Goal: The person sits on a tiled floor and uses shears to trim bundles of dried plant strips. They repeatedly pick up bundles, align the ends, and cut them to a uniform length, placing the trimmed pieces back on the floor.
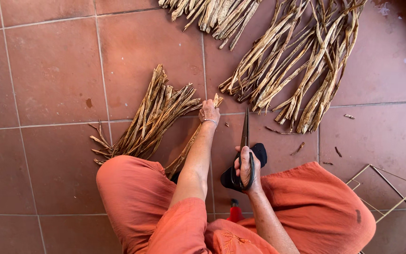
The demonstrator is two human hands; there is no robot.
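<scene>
Orange cloth knees [137,188] | right hand [246,167] grips black-handled scissors [244,150] | left hand [209,112] pinches dry fibrous strip [191,146] — ribbed bundle [151,117] beside

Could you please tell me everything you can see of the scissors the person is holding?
The scissors are large, with long, dark, narrow blades and black looped handles. The blades look shut or nearly so and point away from the person, up the picture, over the reddish floor tiles. The right hand grips the handles, fingers through the loop. The blade tip ends just short of the big fan of dried strips, right of the left hand. Nothing else touches them.
</scene>
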